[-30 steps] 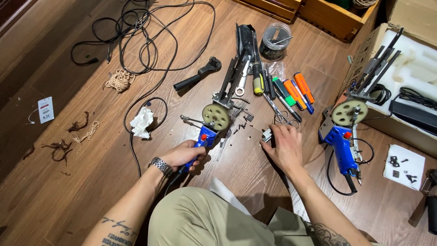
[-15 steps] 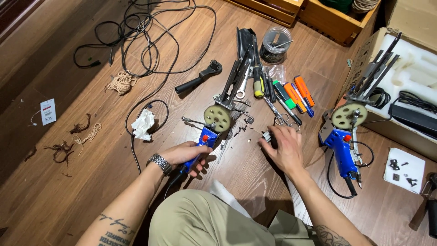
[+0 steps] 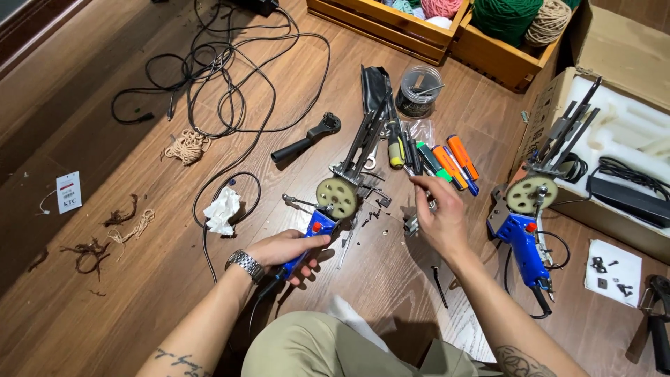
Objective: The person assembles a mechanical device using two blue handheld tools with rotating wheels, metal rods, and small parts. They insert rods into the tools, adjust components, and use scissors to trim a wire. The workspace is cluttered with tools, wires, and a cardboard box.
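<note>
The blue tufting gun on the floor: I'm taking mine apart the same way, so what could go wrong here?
Small loose screws lie scattered beside the blue tufting gun; the right hand or a knee could scatter them. The left hand grips only the handle, so the gun may twist. The black cord nearby could snag.

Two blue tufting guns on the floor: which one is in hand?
The left gun: the left hand grips its blue handle. The other gun lies untouched beside the cardboard box.

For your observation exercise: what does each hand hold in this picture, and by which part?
The left hand holds the blue tufting gun by its blue handle. The right hand is raised above small metal parts; whether its fingertips pinch anything cannot be told.
</note>
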